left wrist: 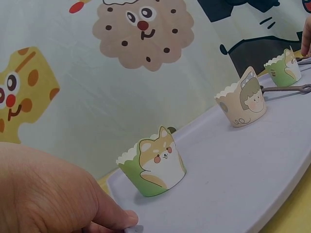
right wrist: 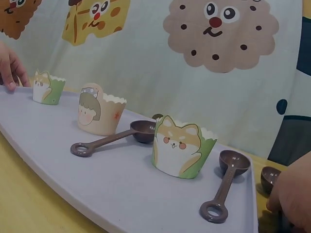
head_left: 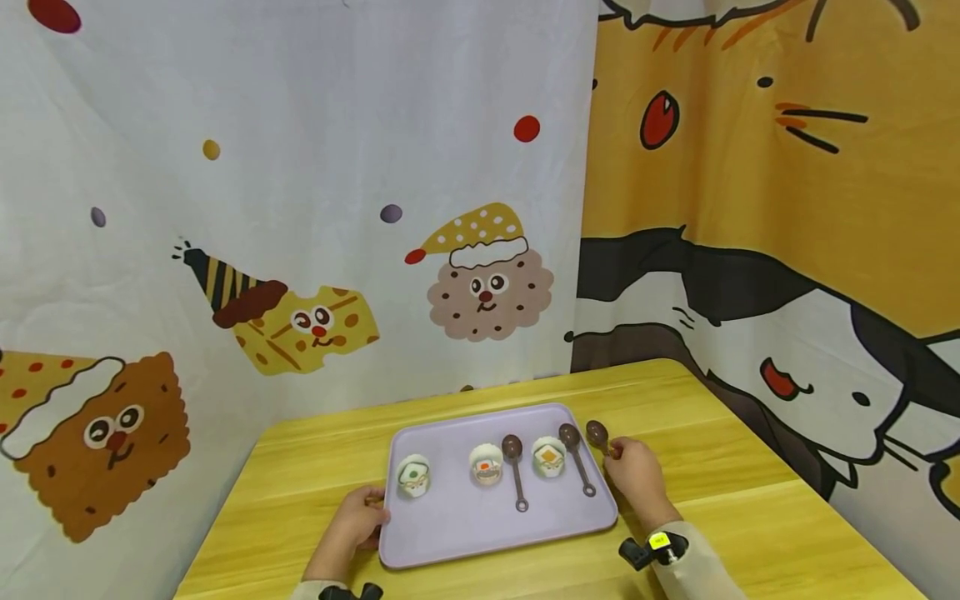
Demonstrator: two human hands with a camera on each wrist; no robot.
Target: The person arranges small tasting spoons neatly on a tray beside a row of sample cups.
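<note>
Currently, the left hand (head_left: pixel 358 518) is pinching the left edge of the lilac tray (head_left: pixel 450 529), its thumb lying over the rim, while the right hand (head_left: pixel 637 477) is holding a spoon (head_left: pixel 597 434) by the handle just outside the tray's right edge. That spoon's brown bowl is pointing away from the person; whether it is touching the table (head_left: pixel 750 500) is hard to tell. On the tray, three paper cups are standing upright in a loose row. The left cup (head_left: pixel 415 485), green with a dog on it, is sitting near the left hand; the middle cup (head_left: pixel 486 473), beige with a girl's face, is standing well apart from it; the right cup (head_left: pixel 549 458) is showing another dog on green. Two more brown spoons are lying flat there: the middle spoon (head_left: pixel 512 447) between the middle and right cups, the far spoon (head_left: pixel 570 436) just to the right cup's right. Behind the table, a white cloth (head_left: pixel 300 167) printed with cartoon snacks is hanging
</note>
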